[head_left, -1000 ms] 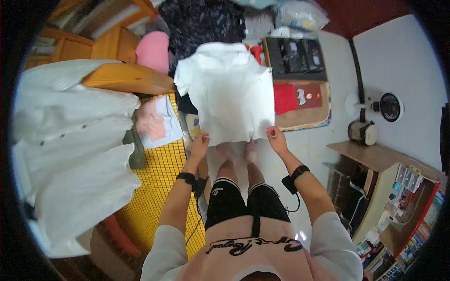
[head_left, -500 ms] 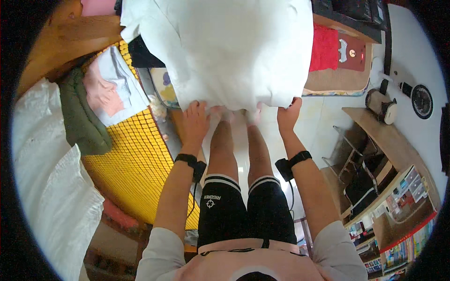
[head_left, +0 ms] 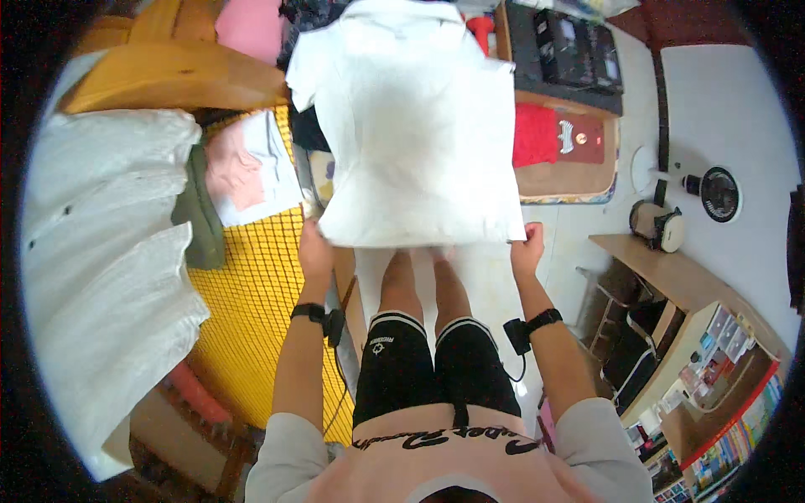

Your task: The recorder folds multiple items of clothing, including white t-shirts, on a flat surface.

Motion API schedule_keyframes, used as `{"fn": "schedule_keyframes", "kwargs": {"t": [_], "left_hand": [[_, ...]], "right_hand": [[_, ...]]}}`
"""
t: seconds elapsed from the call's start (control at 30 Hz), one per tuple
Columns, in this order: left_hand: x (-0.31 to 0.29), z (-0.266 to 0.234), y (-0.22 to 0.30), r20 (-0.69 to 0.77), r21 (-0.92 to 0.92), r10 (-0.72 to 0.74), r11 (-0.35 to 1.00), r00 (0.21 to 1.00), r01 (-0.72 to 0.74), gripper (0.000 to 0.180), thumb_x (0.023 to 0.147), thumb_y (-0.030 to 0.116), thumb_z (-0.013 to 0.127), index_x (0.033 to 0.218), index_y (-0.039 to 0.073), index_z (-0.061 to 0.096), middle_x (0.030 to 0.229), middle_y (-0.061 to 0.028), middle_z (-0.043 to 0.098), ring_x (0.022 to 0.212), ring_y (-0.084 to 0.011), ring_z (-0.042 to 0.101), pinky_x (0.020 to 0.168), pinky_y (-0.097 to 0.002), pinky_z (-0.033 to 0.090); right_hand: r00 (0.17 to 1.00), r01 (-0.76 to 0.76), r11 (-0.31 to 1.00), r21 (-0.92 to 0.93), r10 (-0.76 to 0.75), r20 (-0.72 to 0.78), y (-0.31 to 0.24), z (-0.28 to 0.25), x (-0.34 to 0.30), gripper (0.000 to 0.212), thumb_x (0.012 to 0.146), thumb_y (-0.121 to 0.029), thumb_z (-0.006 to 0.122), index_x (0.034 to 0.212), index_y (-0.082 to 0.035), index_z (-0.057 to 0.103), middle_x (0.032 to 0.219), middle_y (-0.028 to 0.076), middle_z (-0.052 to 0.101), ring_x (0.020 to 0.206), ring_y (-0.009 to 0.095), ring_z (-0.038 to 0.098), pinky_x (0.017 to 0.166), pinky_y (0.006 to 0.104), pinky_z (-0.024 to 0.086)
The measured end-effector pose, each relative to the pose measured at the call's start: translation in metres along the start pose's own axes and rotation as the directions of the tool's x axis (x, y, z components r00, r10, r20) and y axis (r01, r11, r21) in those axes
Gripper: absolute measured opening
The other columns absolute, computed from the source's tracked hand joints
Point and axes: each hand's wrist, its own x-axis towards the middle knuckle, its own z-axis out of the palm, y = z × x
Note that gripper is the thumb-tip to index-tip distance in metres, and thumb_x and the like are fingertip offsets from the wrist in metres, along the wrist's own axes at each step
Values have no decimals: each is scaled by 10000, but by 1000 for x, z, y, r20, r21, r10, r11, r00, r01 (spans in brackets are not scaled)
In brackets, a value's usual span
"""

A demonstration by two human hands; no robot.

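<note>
A white short-sleeved shirt (head_left: 419,151) is spread out in front of me, with its collar at the far end and its hem towards me. My left hand (head_left: 315,251) is closed on the left corner of the hem. At the right corner, my right hand (head_left: 527,250) pinches the cloth between its fingers. The hem is pulled fairly straight between both hands, above the floor and my legs. Part of the cloth looks slightly blurred.
On the left, a yellow netted surface (head_left: 251,293) bears a folded pink and white garment (head_left: 243,172), a dark green cloth (head_left: 201,218) and a large white cloth (head_left: 101,268). A red cloth (head_left: 534,134) lies far right. A desk (head_left: 646,260) and a fan (head_left: 719,194) stand right.
The shirt now lies flatter and shows more fully, collar included. My hands have moved a little apart, the hem is straighter, and the view has shifted.
</note>
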Motion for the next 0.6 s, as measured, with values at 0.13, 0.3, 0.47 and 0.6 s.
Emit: {"fn": "schedule_keyframes", "kwargs": {"t": [0.13, 0.3, 0.47, 0.6], "left_hand": [[-18, -53, -15, -64, -91, -123, 989, 990, 117, 326, 762, -13, 465, 1074, 80, 467, 921, -212, 573, 813, -364, 569, 683, -427, 439], [-30, -79, -32, 10, -525, -178, 836, 984, 157, 336, 740, -64, 431, 1040, 69, 500, 826, -166, 587, 683, -259, 579, 587, -344, 461], [-23, -112, 18, 247, -799, -308, 472, 919, 373, 294, 773, -55, 403, 981, 14, 598, 814, -84, 602, 676, -140, 555, 559, -243, 445], [-9, -127, 18, 114, -885, -305, 401, 945, 237, 288, 754, 7, 485, 1008, -19, 619, 822, -69, 610, 655, -123, 546, 558, -238, 437]], "right_hand": [[992, -129, 985, 113, 126, 26, -36, -50, 10, 186, 745, 15, 543, 868, -68, 431, 641, 75, 519, 540, 99, 463, 553, 262, 429], [920, 366, 920, -137, -335, 204, -94, -72, 3, 377, 664, 51, 476, 990, -97, 594, 847, 158, 611, 789, 337, 582, 719, 392, 467], [858, 462, 858, -223, -368, 359, -126, -93, 2, 266, 666, 5, 529, 876, -105, 650, 882, 150, 620, 795, 327, 587, 750, 386, 474], [865, 411, 796, -444, -185, 467, -155, -95, 7, 186, 677, -106, 609, 858, -110, 654, 794, 134, 630, 754, 318, 596, 709, 398, 481]]}}
